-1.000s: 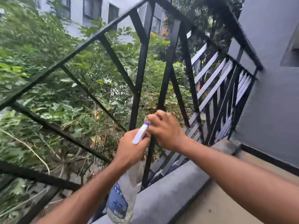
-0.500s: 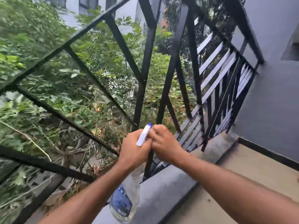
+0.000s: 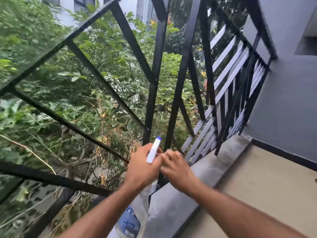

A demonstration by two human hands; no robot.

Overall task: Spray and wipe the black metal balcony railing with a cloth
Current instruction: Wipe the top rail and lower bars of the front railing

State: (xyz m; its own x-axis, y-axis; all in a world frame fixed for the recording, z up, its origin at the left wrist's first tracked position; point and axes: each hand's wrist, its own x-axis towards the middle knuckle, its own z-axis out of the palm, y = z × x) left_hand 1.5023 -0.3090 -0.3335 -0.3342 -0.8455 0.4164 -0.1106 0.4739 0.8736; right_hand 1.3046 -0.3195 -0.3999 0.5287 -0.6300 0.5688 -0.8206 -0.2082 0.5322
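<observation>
The black railing point(image 3: 181, 74) rises just ahead of both hands, with the grey ledge point(image 3: 171, 203) under them. The left hand point(image 3: 143, 169) grasps the spray bottle point(image 3: 153, 151) by its neck. Beside it is the right hand point(image 3: 177, 170), at a bar's foot and too blurred to tell its grip.

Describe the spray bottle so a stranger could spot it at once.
Start at the black railing on the grey ledge; the left hand is near the foot of its upright bars. That hand grips the spray bottle: clear body, blue label, white nozzle tipped blue, against all-black metal.
</observation>
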